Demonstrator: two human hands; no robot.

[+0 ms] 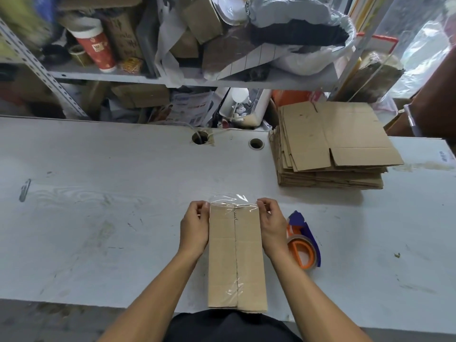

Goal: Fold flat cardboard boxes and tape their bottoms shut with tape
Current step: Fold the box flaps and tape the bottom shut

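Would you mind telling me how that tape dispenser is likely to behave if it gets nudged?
The tape dispenser lies flat on the table, so it would probably slide rather than roll. It looks like light plastic, so likely easy to shift.

Your table [98,218] lies open from 7 to 11 o'clock of the box [237,255], bare but for a small clip [24,190] far out at 9. At 3 o'clock the tape dispenser [304,245] sits just beside your right hand [271,225]. At 1 o'clock the flat cardboard stack [330,149] blocks the way; two cable holes [256,143] lie at 12.
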